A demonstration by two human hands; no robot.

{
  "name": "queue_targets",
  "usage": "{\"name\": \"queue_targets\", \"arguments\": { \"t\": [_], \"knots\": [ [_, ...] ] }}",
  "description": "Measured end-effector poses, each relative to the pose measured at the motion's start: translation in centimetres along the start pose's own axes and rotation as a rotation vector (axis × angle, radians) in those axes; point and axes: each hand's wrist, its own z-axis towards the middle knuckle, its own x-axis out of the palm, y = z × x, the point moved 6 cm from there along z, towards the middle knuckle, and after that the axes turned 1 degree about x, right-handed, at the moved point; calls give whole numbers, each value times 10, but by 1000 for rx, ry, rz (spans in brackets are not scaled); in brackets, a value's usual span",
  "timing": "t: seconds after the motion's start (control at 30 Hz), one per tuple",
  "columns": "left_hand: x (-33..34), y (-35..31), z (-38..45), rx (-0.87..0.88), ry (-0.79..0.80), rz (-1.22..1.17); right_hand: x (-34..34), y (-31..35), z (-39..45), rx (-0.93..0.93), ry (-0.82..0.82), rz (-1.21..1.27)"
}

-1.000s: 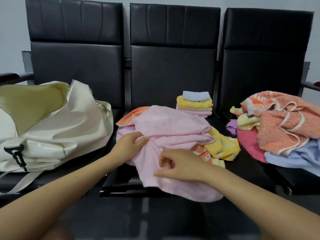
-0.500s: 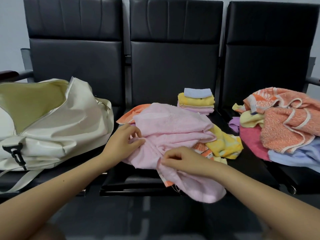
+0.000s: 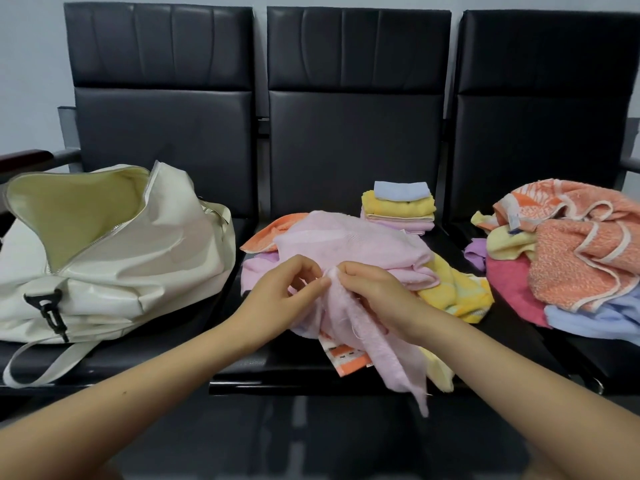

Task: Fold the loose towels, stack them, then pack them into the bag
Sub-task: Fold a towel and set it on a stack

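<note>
A loose pink towel [image 3: 349,242] lies crumpled on the middle seat, over a yellow towel [image 3: 453,289] and an orange one [image 3: 266,233]. My left hand [image 3: 280,296] and my right hand [image 3: 374,296] meet at its near edge, and both pinch the same pink fold, which hangs over the seat's front. A small stack of folded towels [image 3: 398,209], blue on yellow on pink, stands behind. The cream bag [image 3: 114,258] lies unzipped on the left seat.
A heap of unfolded orange, yellow, red, purple and blue towels [image 3: 571,251] covers the right seat. Three black chairs [image 3: 353,126] form the row, with armrests at both ends. An orange-patterned cloth [image 3: 346,356] pokes out below the pink towel.
Both hands have moved together to the pink towel's near edge and now pinch one fold side by side. The towel's hanging part has bunched narrower.
</note>
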Motion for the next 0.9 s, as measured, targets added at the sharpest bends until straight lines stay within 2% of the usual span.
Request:
{"name": "queue_targets", "arguments": {
  "t": [0.1, 0.2, 0.3, 0.37, 0.47, 0.53, 0.63, 0.7, 0.9],
  "knots": [
    [5, 3, -1, -16, 84, 6, -1, 1, -1, -4, -14, 101],
    [12, 4, -5, -71, 117, 42, -3, 1, -2, 1, -55, 63],
    [8, 6, -1, -217, 21, -73, -5, 7, -2, -76, -41, 4],
    [-3, 4, 4, -290, -81, -176, -9, 8, -1, -101, 7, -223],
    [-18, -7, 13, -99, -91, -84, -20, 4, 1, -24, 102, -536],
    [-24, -5, 16, -3, -46, 121, -30, -5, 2, 40, 132, -691],
    [-33, 7, 20, 116, -39, 394, -53, -28, 7, 150, 92, -839],
    [-40, 17, 21, 166, -47, 474, -70, -36, 7, 191, 47, -808],
    [-57, 72, 22, 64, -36, 541, -119, -44, 1, 274, -196, -371]
  ]
}}
